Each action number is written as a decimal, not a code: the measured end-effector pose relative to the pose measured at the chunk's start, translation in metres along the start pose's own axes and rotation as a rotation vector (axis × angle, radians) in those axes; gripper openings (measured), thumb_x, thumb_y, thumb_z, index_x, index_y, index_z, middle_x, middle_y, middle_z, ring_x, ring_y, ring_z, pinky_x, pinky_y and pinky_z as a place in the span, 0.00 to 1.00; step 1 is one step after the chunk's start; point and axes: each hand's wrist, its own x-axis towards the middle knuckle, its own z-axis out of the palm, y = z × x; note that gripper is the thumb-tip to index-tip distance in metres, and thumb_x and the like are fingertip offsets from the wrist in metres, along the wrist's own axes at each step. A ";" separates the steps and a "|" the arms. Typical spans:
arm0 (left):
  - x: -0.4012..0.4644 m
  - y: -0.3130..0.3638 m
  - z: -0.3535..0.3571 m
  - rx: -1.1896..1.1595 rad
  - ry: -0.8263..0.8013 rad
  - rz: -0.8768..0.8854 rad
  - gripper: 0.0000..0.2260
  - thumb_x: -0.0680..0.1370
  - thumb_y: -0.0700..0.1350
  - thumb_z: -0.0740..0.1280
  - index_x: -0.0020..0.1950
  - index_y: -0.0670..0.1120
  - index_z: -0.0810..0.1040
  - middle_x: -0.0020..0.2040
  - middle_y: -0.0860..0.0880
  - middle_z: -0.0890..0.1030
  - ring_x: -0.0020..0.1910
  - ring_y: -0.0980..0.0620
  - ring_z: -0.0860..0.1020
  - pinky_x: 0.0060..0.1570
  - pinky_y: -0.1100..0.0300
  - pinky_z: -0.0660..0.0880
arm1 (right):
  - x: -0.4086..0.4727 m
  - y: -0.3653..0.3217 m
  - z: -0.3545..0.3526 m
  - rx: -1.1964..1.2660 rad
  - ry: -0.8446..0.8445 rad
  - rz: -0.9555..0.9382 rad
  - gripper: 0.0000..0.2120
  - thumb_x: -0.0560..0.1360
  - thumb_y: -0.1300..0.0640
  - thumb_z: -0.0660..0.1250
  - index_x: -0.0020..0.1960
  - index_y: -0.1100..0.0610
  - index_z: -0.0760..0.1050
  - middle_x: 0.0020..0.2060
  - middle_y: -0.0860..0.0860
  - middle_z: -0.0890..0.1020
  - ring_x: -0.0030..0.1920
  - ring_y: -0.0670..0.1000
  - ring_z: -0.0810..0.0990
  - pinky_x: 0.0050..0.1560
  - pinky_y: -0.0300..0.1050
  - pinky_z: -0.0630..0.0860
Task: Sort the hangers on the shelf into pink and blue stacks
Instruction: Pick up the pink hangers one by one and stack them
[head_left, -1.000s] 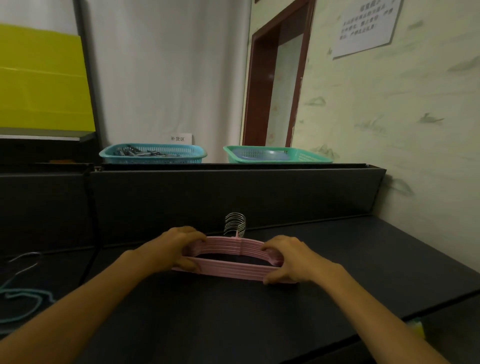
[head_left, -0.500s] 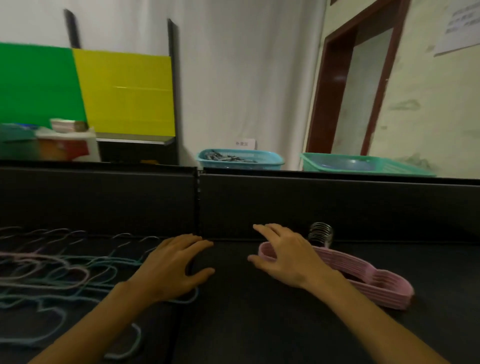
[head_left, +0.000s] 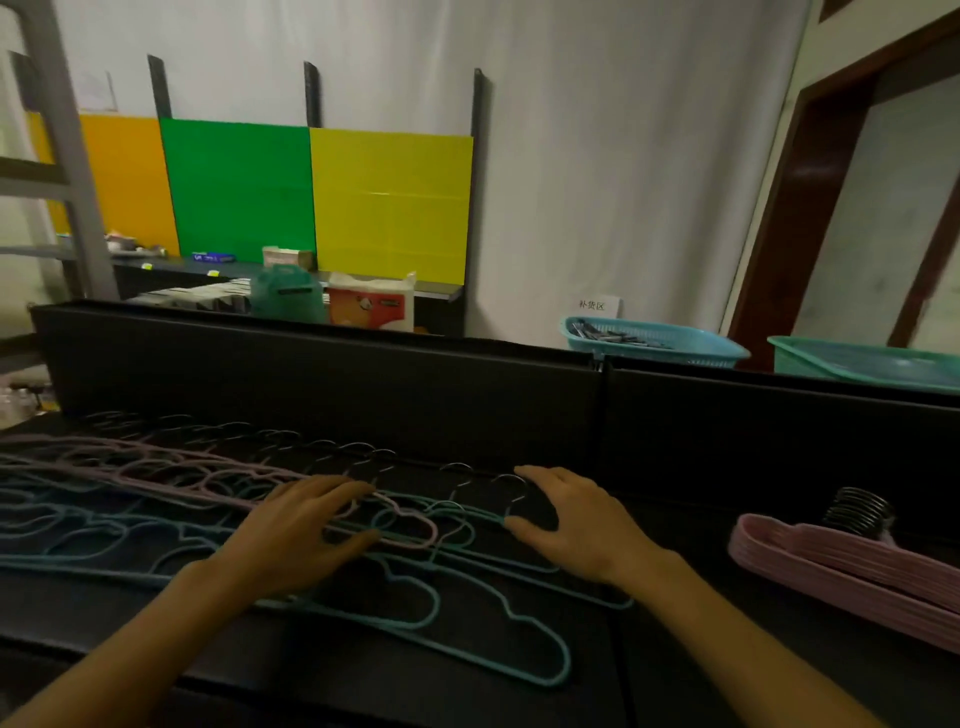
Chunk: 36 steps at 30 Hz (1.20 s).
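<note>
A row of overlapping pink and blue hangers (head_left: 156, 499) lies spread across the dark shelf (head_left: 675, 670), metal hooks toward the back wall. The nearest blue hanger (head_left: 540, 654) reaches the front. My left hand (head_left: 306, 535) rests with spread fingers on a pink hanger (head_left: 415, 535) lying over blue ones. My right hand (head_left: 576, 525) hovers or rests, fingers relaxed, at the row's right end beside two metal hooks (head_left: 511, 486). A neat stack of pink hangers (head_left: 841, 566) sits at the far right, apart from both hands.
A black back panel (head_left: 363, 384) rises behind the shelf. Beyond it stand a blue basket (head_left: 654, 345) with dark items and a green basket (head_left: 872, 364). Coloured boards, bags and boxes sit on a far shelf. A doorway is at right.
Both hands let go of the pink stack and moved left to the mixed row of hangers. My view swung left, so the pink stack now sits at the right edge.
</note>
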 end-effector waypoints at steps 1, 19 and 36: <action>-0.005 -0.015 -0.003 -0.004 0.003 -0.009 0.48 0.60 0.81 0.37 0.72 0.59 0.64 0.71 0.54 0.68 0.68 0.54 0.68 0.65 0.57 0.66 | 0.005 -0.013 0.004 0.004 -0.006 -0.003 0.33 0.75 0.36 0.61 0.76 0.46 0.58 0.70 0.47 0.68 0.68 0.49 0.68 0.64 0.46 0.70; -0.043 -0.195 -0.016 -0.050 -0.041 -0.069 0.45 0.62 0.80 0.41 0.73 0.60 0.60 0.72 0.53 0.67 0.68 0.52 0.68 0.64 0.55 0.68 | 0.110 -0.149 0.094 0.174 -0.229 0.118 0.40 0.69 0.41 0.73 0.75 0.45 0.58 0.72 0.50 0.66 0.70 0.52 0.66 0.69 0.50 0.67; 0.004 -0.204 -0.004 -0.111 -0.201 -0.030 0.37 0.68 0.74 0.57 0.73 0.61 0.58 0.73 0.53 0.64 0.70 0.51 0.64 0.68 0.51 0.64 | 0.093 -0.123 0.078 0.086 -0.085 0.147 0.43 0.64 0.45 0.77 0.73 0.43 0.58 0.62 0.45 0.67 0.60 0.46 0.70 0.62 0.42 0.70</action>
